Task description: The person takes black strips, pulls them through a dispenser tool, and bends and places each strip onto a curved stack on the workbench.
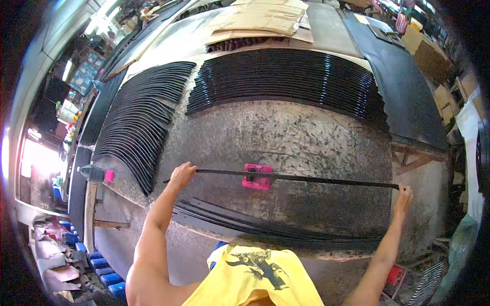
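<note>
A long, thin black strip (316, 179) is stretched across the table between both hands. My left hand (182, 175) grips it toward its left end, and a short tail sticks out past the fist. At its right end, my right hand (402, 196) pinches it. Midway along, the strip passes over a bright pink block (264, 182) with a dark part at its left, lying on the table. Several loose black strips (229, 219) lie along the near edge, between the pink block and my yellow shirt.
Black strips (286, 76) lie in a wide row at the back, with another batch (138, 117) on the left. Cardboard sheets (260, 18) are stacked behind. A grey tool with a pink piece (109, 176) sits at the left edge. Dark sheet material (403, 86) covers the right side.
</note>
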The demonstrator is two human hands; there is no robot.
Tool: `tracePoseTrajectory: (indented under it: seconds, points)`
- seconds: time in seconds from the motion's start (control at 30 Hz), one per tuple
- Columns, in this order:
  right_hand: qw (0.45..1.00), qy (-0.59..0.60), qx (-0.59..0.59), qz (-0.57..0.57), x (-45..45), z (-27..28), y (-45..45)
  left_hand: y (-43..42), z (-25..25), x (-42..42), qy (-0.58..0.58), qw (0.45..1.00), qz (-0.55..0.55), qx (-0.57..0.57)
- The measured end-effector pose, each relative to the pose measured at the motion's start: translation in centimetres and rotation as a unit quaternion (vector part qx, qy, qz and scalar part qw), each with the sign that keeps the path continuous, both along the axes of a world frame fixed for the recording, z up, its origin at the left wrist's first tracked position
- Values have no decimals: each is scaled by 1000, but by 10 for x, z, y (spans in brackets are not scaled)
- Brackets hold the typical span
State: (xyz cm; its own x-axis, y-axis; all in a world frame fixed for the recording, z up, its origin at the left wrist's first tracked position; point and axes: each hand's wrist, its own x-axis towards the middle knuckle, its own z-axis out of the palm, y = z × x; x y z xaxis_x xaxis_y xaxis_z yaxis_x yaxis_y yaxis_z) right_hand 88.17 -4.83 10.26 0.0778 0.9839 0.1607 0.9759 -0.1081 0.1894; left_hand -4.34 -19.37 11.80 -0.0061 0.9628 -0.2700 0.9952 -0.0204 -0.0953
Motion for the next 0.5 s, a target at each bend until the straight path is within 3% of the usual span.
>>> tracePoseTrajectory:
  seconds: [0.03, 0.33, 0.5]
  points:
    - [998, 59, -15, -32, -17, -5, 8, -8, 5, -12, -9, 1000, 10, 5]
    - [995, 38, -6, 95, -154, -22, 9, -73, 14, -146, 38, 997, 68, 8]
    - [989, 59, -16, 137, -252, -20, -13, -113, 14, -242, 44, 993, 82, 72]
